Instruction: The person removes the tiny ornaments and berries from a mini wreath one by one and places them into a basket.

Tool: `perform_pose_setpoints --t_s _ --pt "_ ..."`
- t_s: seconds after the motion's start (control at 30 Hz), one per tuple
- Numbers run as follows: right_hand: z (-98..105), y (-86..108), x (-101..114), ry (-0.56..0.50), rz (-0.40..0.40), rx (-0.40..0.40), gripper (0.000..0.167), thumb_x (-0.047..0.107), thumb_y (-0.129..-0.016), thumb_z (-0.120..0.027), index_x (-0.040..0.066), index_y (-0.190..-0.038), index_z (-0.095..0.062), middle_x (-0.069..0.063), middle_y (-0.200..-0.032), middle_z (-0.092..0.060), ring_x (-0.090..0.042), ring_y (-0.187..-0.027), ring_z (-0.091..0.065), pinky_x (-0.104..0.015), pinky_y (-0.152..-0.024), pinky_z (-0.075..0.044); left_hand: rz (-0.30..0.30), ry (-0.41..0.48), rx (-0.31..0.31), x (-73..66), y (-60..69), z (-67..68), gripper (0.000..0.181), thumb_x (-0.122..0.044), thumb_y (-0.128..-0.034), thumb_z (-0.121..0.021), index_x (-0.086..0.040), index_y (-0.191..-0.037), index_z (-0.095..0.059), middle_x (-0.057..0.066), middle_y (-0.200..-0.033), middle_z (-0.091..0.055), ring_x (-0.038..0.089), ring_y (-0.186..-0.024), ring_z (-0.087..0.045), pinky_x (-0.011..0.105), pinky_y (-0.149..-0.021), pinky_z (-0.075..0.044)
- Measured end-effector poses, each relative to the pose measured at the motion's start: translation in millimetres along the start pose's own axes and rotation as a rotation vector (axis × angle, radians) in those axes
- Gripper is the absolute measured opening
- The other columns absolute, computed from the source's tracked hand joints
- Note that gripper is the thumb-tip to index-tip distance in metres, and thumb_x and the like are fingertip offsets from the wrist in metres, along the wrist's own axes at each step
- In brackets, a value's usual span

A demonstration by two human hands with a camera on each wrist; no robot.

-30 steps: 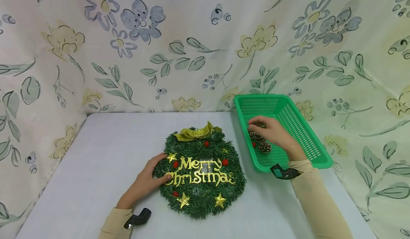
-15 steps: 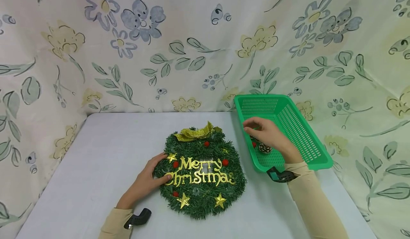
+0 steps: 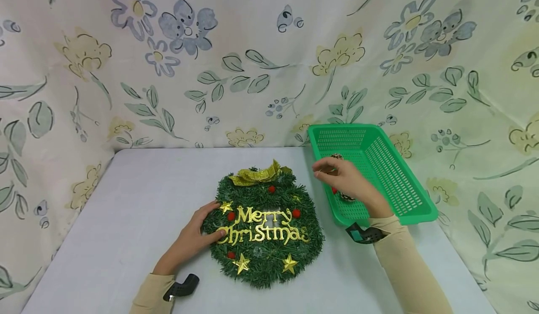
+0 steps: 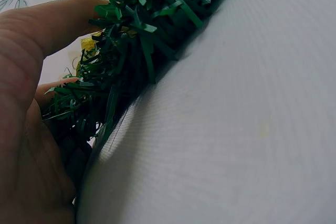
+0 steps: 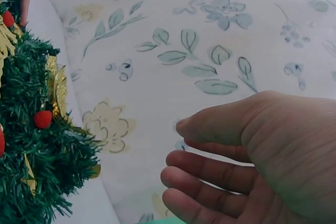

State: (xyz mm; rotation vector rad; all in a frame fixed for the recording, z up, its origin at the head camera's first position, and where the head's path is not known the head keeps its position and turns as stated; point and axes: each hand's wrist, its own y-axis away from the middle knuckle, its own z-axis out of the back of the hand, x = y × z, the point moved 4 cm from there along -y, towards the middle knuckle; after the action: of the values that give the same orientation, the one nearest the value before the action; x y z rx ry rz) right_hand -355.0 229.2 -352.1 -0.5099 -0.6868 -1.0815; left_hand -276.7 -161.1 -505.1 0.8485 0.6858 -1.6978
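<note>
A green tinsel Christmas wreath [image 3: 269, 253] lies on the white table. It bears a gold "Merry Christmas" sign [image 3: 263, 233], gold stars, red balls and a gold bow [image 3: 257, 174]. My left hand [image 3: 191, 234] holds its left edge, thumb over the front and fingers at the side; the left wrist view shows tinsel [image 4: 142, 35] between thumb and fingers. My right hand [image 3: 345, 178] is over the near-left rim of the green basket [image 3: 402, 173]. In the right wrist view its fingers [image 5: 210, 171] are loosely bent, with nothing visible between them and the thumb.
Inside the basket, partly hidden by the right hand, are pine cones [image 3: 337, 156] and a red ball [image 3: 334, 190]. A floral curtain [image 3: 236, 70] hangs behind the table [image 3: 139, 201]. Both wrists wear black cameras.
My right hand has moved left and slightly nearer, from over the pine cones to the basket's left rim. A pine cone shows behind it now. The left hand and wreath have stayed put.
</note>
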Motion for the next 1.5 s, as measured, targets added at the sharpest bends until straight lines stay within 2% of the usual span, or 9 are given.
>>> perform_pose_setpoints --t_s 0.1,0.33,0.57,0.77,1.17,1.4,1.5 --pt "-3 0.2 1 -0.009 0.007 0.01 0.025 0.021 -0.102 -0.062 0.013 -0.126 -0.067 -0.011 -0.124 -0.069 -0.027 -0.114 -0.066 -0.044 -0.094 -0.056 0.001 0.001 0.0 0.3 0.3 0.0 0.081 -0.043 -0.092 -0.074 -0.021 -0.158 -0.033 0.013 -0.167 -0.025 0.046 -0.152 -0.024 0.075 -0.112 -0.03" --pt "-12 -0.9 4 -0.039 0.015 0.042 0.024 0.022 -0.102 -0.062 0.014 -0.125 -0.067 -0.011 -0.123 -0.069 -0.024 -0.108 -0.067 -0.035 -0.086 -0.057 0.005 0.006 0.005 0.8 1.1 0.3 0.08 -0.043 -0.0928 -0.073 -0.022 -0.158 -0.032 0.013 -0.167 -0.025 0.046 -0.153 -0.023 0.074 -0.112 -0.03" --pt "-21 -2.6 4 -0.039 0.008 0.07 0.022 0.025 -0.102 -0.063 0.019 -0.122 -0.068 -0.005 -0.119 -0.069 -0.02 -0.106 -0.065 -0.038 -0.089 -0.056 0.001 0.0 0.006 0.4 1.3 0.9 0.079 -0.044 -0.0935 -0.072 -0.022 -0.158 -0.032 0.013 -0.167 -0.025 0.046 -0.152 -0.023 0.075 -0.111 -0.031" --pt "-26 -3.7 5 -0.044 0.004 0.074 0.022 0.024 -0.102 -0.063 0.019 -0.123 -0.067 -0.007 -0.12 -0.069 -0.02 -0.105 -0.066 -0.038 -0.088 -0.056 0.0 -0.001 0.008 0.2 0.8 1.1 0.08 -0.044 -0.0935 -0.072 -0.022 -0.159 -0.032 0.013 -0.167 -0.024 0.046 -0.152 -0.023 0.074 -0.111 -0.031" --pt "-38 -4.1 8 -0.093 0.02 0.104 0.024 0.021 -0.101 -0.064 0.011 -0.122 -0.067 -0.013 -0.117 -0.07 -0.034 -0.101 -0.07 -0.033 -0.083 -0.058 -0.007 -0.001 0.008 0.9 0.5 0.7 0.079 -0.043 -0.0933 -0.072 -0.022 -0.159 -0.032 0.013 -0.167 -0.024 0.046 -0.152 -0.024 0.074 -0.111 -0.031" --pt "-44 -2.2 6 -0.091 -0.004 0.106 0.024 0.025 -0.101 -0.065 0.016 -0.123 -0.067 -0.007 -0.119 -0.07 -0.023 -0.102 -0.069 -0.035 -0.084 -0.058 -0.013 -0.008 0.005 0.9 0.3 1.0 0.079 -0.043 -0.0933 -0.072 -0.024 -0.158 -0.033 0.013 -0.167 -0.025 0.046 -0.152 -0.024 0.075 -0.11 -0.032" --pt "-45 -1.2 5 -0.086 -0.002 0.113 0.024 0.026 -0.101 -0.064 0.017 -0.124 -0.067 -0.006 -0.118 -0.069 -0.022 -0.103 -0.068 -0.036 -0.085 -0.057 -0.015 -0.007 0.004 1.2 0.4 0.7 0.079 -0.043 -0.0933 -0.072 -0.024 -0.158 -0.032 0.013 -0.167 -0.025 0.046 -0.152 -0.024 0.075 -0.11 -0.032"
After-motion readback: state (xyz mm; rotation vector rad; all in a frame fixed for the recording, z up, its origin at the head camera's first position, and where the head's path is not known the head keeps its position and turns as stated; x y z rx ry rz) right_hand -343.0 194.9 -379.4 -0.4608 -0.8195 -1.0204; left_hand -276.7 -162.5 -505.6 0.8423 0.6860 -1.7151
